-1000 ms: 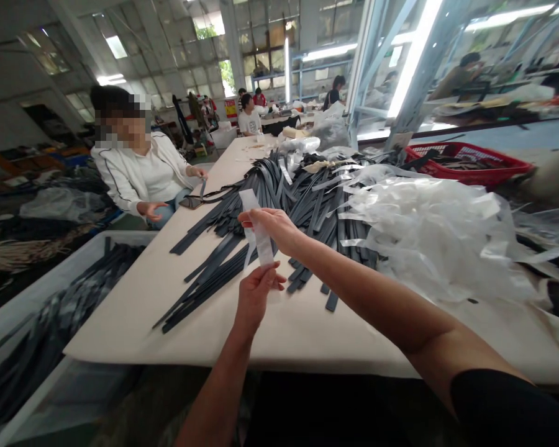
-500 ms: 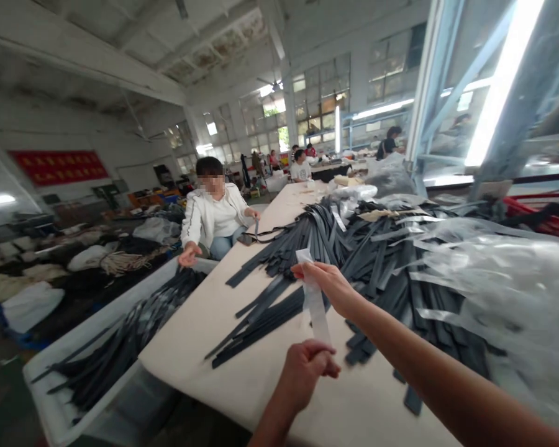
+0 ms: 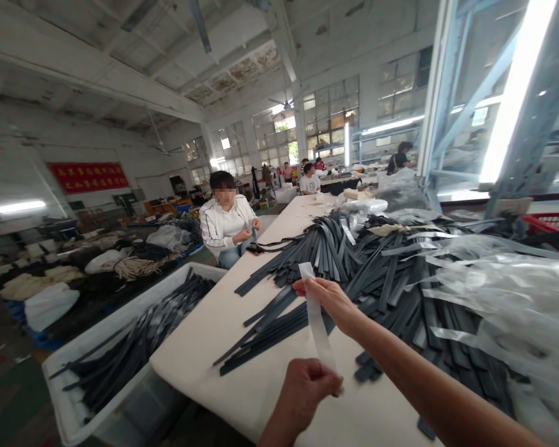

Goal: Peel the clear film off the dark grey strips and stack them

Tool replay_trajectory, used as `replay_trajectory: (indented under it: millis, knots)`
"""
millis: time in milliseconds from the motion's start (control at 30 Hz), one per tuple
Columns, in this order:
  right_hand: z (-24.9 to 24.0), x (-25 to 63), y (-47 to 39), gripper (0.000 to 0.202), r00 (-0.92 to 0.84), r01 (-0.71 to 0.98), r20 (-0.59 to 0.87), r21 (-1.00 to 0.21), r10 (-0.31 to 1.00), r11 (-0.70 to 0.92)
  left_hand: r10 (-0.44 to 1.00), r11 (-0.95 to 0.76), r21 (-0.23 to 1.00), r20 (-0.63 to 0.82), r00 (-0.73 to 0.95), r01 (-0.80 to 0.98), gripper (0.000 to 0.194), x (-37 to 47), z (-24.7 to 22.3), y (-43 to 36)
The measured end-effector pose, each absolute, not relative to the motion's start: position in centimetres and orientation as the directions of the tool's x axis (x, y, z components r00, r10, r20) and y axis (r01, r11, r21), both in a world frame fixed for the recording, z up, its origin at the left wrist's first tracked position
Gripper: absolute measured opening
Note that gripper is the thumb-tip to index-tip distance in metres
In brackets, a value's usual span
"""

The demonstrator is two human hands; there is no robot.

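Observation:
A narrow clear plastic strip (image 3: 315, 316) is stretched between my two hands above the table. My right hand (image 3: 328, 298) pinches its upper end. My left hand (image 3: 307, 388) pinches its lower end, close to the table's near edge. Under and behind my right hand lies a big heap of dark grey straps (image 3: 377, 273), with a few loose straps (image 3: 265, 329) fanned out to the left of the strip.
Crumpled clear plastic strips (image 3: 507, 292) pile up at the right. A white bin (image 3: 69, 410) of dark straps stands left of the long cream table (image 3: 223, 347). A person in a white jacket (image 3: 226, 223) sits at the table's left side. Other people work farther back.
My view has swung up and left, showing more of the hall. My hands have drawn apart along the strip. The seated person's hand pulled back from the bin to their lap.

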State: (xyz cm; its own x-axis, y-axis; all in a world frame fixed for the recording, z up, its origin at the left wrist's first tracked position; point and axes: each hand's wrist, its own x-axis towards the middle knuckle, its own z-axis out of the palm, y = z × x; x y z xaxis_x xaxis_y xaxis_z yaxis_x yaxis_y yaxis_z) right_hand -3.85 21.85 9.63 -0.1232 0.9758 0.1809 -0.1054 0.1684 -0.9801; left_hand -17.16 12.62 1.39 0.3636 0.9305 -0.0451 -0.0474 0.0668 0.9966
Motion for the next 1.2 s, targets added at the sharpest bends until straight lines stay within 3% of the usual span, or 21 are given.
replay_trajectory:
  millis: [167,533,733,867,1033,1200]
  knots:
    - [9.2,-3.4,21.9,0.061,-0.115,-0.130,0.148,-0.983,0.982,0.132,0.923,0.139,0.983,-0.086,0.375,-0.116,0.006,-17.4,1.6,11.7]
    - [9.9,-3.6,21.0,0.062,-0.172,-0.141,0.146,-0.982,0.974,0.122,0.871,0.187,0.968,-0.084,0.485,-0.169,0.034,-17.6,-0.2,10.9]
    - [10.7,-4.7,20.0,0.065,-0.229,-0.084,0.200,-0.979,0.953,0.185,0.872,0.135,0.989,-0.091,0.480,-0.059,0.015,-17.4,1.0,11.0]
    - [10.4,-5.1,20.0,0.064,-0.267,-0.016,0.215,-0.976,0.940,0.219,0.897,0.087,0.994,-0.105,0.430,0.060,0.010,-17.2,1.6,10.6]
    - [8.4,-3.2,20.1,0.058,-0.273,0.123,0.257,-0.947,0.927,0.298,0.911,0.190,0.981,-0.160,0.380,-0.042,0.021,-19.3,2.7,9.9]
    - [6.8,3.7,17.8,0.039,-0.166,0.331,0.270,-0.891,0.948,0.312,0.915,0.309,0.947,-0.268,0.302,-0.094,0.032,-23.5,4.1,8.1]
